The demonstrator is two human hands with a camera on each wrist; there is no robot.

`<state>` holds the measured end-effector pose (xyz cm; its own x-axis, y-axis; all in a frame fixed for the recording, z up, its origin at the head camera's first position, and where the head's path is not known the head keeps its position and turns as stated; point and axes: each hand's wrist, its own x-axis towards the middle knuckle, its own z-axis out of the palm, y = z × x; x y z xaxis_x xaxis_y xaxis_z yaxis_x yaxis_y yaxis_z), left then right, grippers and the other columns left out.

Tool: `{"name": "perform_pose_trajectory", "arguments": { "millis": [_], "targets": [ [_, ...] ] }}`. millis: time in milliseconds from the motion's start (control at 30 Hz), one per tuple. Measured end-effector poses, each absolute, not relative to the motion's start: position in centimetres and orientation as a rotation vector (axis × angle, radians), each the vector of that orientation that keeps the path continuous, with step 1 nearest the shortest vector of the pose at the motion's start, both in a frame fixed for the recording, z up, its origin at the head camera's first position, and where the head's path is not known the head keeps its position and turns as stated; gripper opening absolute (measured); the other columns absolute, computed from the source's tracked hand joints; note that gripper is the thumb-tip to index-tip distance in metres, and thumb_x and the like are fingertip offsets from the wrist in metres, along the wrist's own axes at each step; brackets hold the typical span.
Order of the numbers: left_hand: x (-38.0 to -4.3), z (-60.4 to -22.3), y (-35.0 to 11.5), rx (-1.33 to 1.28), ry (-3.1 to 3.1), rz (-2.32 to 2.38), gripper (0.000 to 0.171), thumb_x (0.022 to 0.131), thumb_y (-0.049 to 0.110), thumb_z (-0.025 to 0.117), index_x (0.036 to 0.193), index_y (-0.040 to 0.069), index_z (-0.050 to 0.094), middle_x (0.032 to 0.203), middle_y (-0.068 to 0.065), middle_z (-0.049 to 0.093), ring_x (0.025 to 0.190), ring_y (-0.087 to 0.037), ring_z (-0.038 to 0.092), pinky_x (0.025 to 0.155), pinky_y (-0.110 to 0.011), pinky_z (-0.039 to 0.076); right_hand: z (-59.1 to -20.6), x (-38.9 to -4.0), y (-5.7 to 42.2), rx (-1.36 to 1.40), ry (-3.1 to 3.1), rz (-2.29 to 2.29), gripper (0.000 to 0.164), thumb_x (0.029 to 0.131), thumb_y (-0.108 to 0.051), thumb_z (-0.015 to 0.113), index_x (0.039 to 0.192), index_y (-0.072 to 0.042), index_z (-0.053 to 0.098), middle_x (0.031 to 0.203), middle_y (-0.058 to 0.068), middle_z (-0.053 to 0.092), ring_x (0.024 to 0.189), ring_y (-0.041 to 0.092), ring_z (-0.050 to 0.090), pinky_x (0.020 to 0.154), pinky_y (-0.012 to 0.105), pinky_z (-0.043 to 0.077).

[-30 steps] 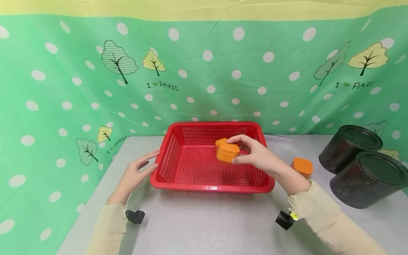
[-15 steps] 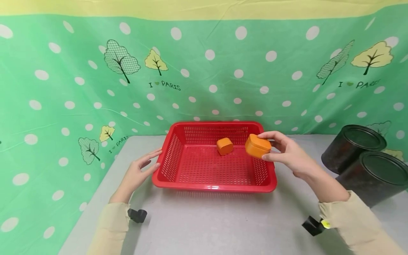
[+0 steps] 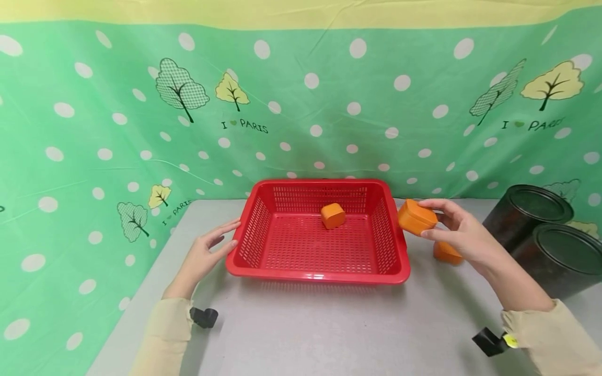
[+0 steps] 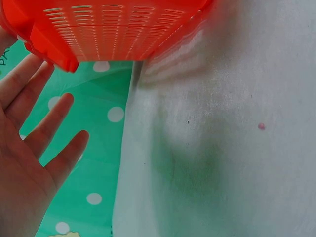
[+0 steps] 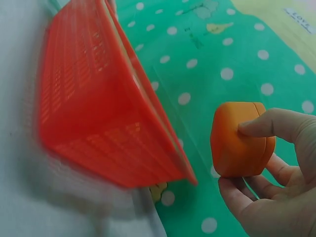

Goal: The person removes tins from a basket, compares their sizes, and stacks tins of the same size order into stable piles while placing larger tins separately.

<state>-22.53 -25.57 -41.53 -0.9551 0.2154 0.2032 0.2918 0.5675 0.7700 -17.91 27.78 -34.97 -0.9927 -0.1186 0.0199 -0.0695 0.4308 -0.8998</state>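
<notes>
Between the thumb and fingers of my right hand (image 3: pixel 470 237) is a small orange box (image 3: pixel 417 217) with a lid seam round it, held up beside the basket's right rim. The right wrist view shows this orange box (image 5: pixel 242 139) pinched from both sides. My left hand (image 3: pixel 199 258) rests its fairly straight fingertips against the left rim of a red plastic basket (image 3: pixel 312 277). In the left wrist view those fingers (image 4: pixel 49 123) are spread by the basket wall. A similar orange box (image 3: pixel 333 215) lies inside the basket. Another orange box (image 3: pixel 447 254) sits on the table, partly hidden by the right hand.
Two dark lidded cans (image 3: pixel 529 211) stand at the right, behind the right forearm. A green dotted cloth (image 3: pixel 301 104) hangs behind and to the left of the grey table (image 3: pixel 305 329). Black cameras (image 3: pixel 489 342) are worn on both wrists.
My right hand has carried its orange box rightward from over the basket to past the right rim. The other box in the basket has come into full view. My left hand stays put.
</notes>
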Motion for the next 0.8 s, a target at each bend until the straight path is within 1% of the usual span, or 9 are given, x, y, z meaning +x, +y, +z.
{"name": "perform_pose_trajectory", "arguments": {
  "millis": [133, 233, 300, 400, 467, 567, 633, 700, 800],
  "targets": [
    [-22.5, -41.5, -25.5, -0.443, -2.699, -1.357, 0.049, 0.095, 0.028, 0.068, 0.142, 0.022, 0.057, 0.151, -0.001, 0.052, 0.145, -0.027, 0.042, 0.116, -0.052, 0.041, -35.6, -17.9, 28.9, -0.124, 2.643, -1.626, 0.047, 0.096, -0.016, 0.065, 0.138, -0.026, 0.046, 0.126, -0.019, 0.043, 0.110, 0.004, 0.047, 0.080, 0.019, 0.057],
    [-22.5, -41.5, -25.5, -0.445, -2.697, -1.363, 0.049, 0.095, 0.028, 0.069, 0.142, 0.022, 0.057, 0.151, 0.000, 0.052, 0.145, -0.027, 0.041, 0.116, -0.052, 0.041, -36.1, -18.0, 29.7, -0.100, 2.671, -1.609, 0.047, 0.096, -0.016, 0.064, 0.139, -0.025, 0.046, 0.124, -0.022, 0.043, 0.108, 0.003, 0.046, 0.079, 0.017, 0.055],
    [-22.5, -41.6, -25.6, -0.442, -2.698, -1.367, 0.049, 0.095, 0.028, 0.069, 0.142, 0.022, 0.057, 0.152, 0.000, 0.052, 0.145, -0.026, 0.041, 0.116, -0.052, 0.040, -36.4, -18.0, 30.2, -0.080, 2.694, -1.583, 0.047, 0.097, -0.017, 0.064, 0.139, -0.025, 0.046, 0.124, -0.024, 0.042, 0.110, 0.005, 0.045, 0.078, 0.016, 0.054],
    [-22.5, -41.6, -25.6, -0.437, -2.700, -1.369, 0.049, 0.095, 0.028, 0.068, 0.142, 0.022, 0.057, 0.152, 0.000, 0.051, 0.145, -0.026, 0.041, 0.116, -0.053, 0.040, -36.9, -18.1, 31.0, -0.033, 2.725, -1.533, 0.048, 0.097, -0.021, 0.065, 0.140, -0.026, 0.046, 0.123, -0.026, 0.041, 0.118, 0.016, 0.044, 0.080, 0.015, 0.050],
    [-22.5, -41.6, -25.6, -0.435, -2.702, -1.368, 0.049, 0.095, 0.028, 0.068, 0.142, 0.022, 0.057, 0.152, 0.000, 0.051, 0.145, -0.026, 0.041, 0.116, -0.053, 0.040, -37.3, -18.1, 31.5, -0.009, 2.738, -1.515, 0.049, 0.096, -0.023, 0.067, 0.141, -0.027, 0.046, 0.123, -0.027, 0.040, 0.121, 0.019, 0.043, 0.080, 0.013, 0.047],
    [-22.5, -41.6, -25.5, -0.438, -2.701, -1.367, 0.049, 0.095, 0.028, 0.068, 0.142, 0.022, 0.057, 0.152, 0.000, 0.051, 0.145, -0.027, 0.041, 0.116, -0.053, 0.040, -37.9, -18.0, 32.2, -0.003, 2.758, -1.512, 0.050, 0.095, -0.021, 0.069, 0.140, -0.026, 0.047, 0.120, -0.029, 0.039, 0.119, 0.009, 0.044, 0.079, 0.008, 0.043],
    [-22.5, -41.5, -25.5, -0.440, -2.701, -1.365, 0.049, 0.095, 0.027, 0.068, 0.142, 0.022, 0.057, 0.151, 0.000, 0.052, 0.145, -0.027, 0.041, 0.116, -0.052, 0.040, -38.4, -18.0, 32.7, -0.018, 2.779, -1.520, 0.050, 0.094, -0.017, 0.069, 0.138, -0.026, 0.048, 0.119, -0.030, 0.040, 0.110, -0.004, 0.043, 0.077, 0.002, 0.041],
    [-22.5, -41.5, -25.5, -0.442, -2.700, -1.364, 0.049, 0.095, 0.027, 0.068, 0.142, 0.022, 0.057, 0.151, 0.000, 0.052, 0.145, -0.026, 0.041, 0.116, -0.052, 0.041, -38.8, -18.0, 33.0, -0.033, 2.796, -1.525, 0.050, 0.093, -0.013, 0.069, 0.138, -0.023, 0.048, 0.119, -0.030, 0.039, 0.103, -0.013, 0.041, 0.077, -0.001, 0.040],
    [-22.5, -41.5, -25.5, -0.437, -2.703, -1.364, 0.049, 0.095, 0.028, 0.068, 0.142, 0.023, 0.056, 0.152, 0.001, 0.052, 0.145, -0.026, 0.041, 0.116, -0.053, 0.040, -39.4, -18.0, 33.5, -0.035, 2.814, -1.518, 0.051, 0.093, -0.010, 0.069, 0.137, -0.021, 0.049, 0.121, -0.029, 0.039, 0.099, -0.018, 0.041, 0.076, -0.002, 0.040]
  ]
}}
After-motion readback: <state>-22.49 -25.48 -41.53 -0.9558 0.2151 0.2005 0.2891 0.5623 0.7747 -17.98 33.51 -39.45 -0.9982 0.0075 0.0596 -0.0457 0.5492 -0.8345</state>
